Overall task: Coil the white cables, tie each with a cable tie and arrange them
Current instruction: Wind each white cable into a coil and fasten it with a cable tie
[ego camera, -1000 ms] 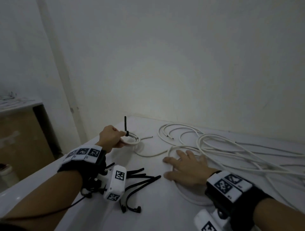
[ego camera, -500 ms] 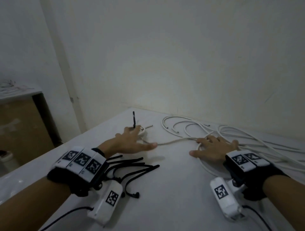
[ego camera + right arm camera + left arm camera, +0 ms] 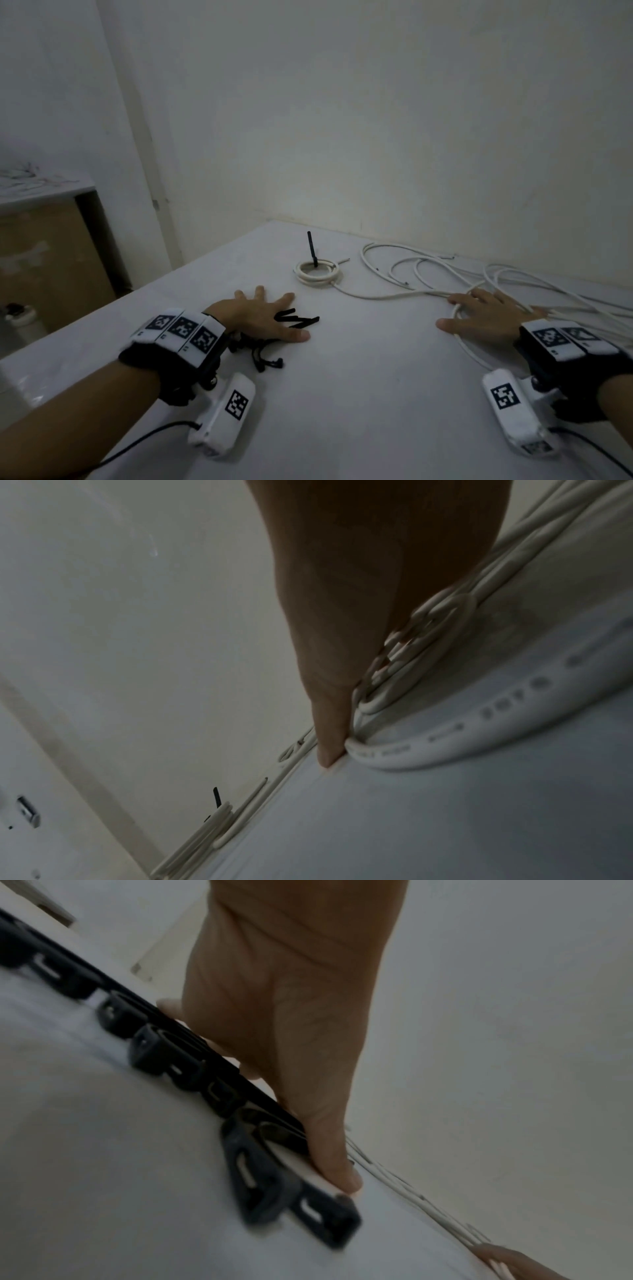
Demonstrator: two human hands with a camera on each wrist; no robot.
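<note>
Head view: the left hand [image 3: 262, 317] lies flat with fingers spread on the pile of black cable ties [image 3: 297, 318] near the left of the white table [image 3: 359, 394]. The right hand [image 3: 486, 317], fingers straight, presses on the loose white cables [image 3: 428, 270] at the right. The coiled cable [image 3: 318, 271], its tie standing upright, sits farther back between them, touching neither hand.
</note>
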